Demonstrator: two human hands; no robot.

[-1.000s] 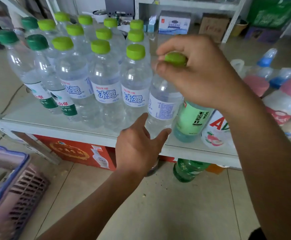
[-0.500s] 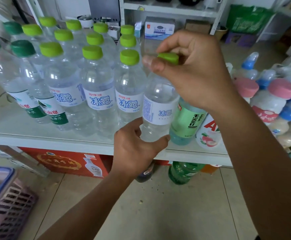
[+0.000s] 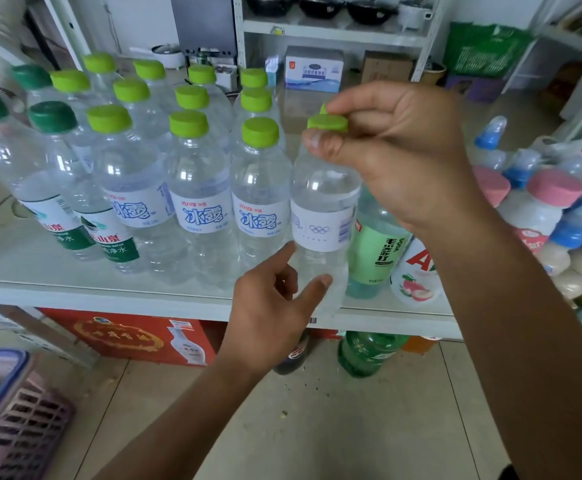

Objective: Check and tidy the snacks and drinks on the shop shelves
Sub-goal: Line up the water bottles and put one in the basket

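A clear water bottle (image 3: 320,230) with a lime-green cap (image 3: 327,123) stands at the right end of the front row on the white shelf (image 3: 75,289). My right hand (image 3: 404,157) pinches its cap from above with thumb and fingers. My left hand (image 3: 269,317) holds the lower body between thumb and forefinger. The label faces me with an Olympic-rings mark. Several matching water bottles (image 3: 199,188) stand in rows to its left, brand labels forward.
A green soda bottle (image 3: 376,244) and a peach-drink bottle (image 3: 414,275) stand right of it, then pink-capped milk drinks (image 3: 539,209). Under the shelf are a red box (image 3: 127,336), a dark bottle (image 3: 293,358) and a green bottle (image 3: 365,351). A basket (image 3: 12,420) sits bottom left.
The held bottle has turned about its axis: its label went from the barcode side, to the brand name, to the Olympic-rings side. Both hands stayed on it.
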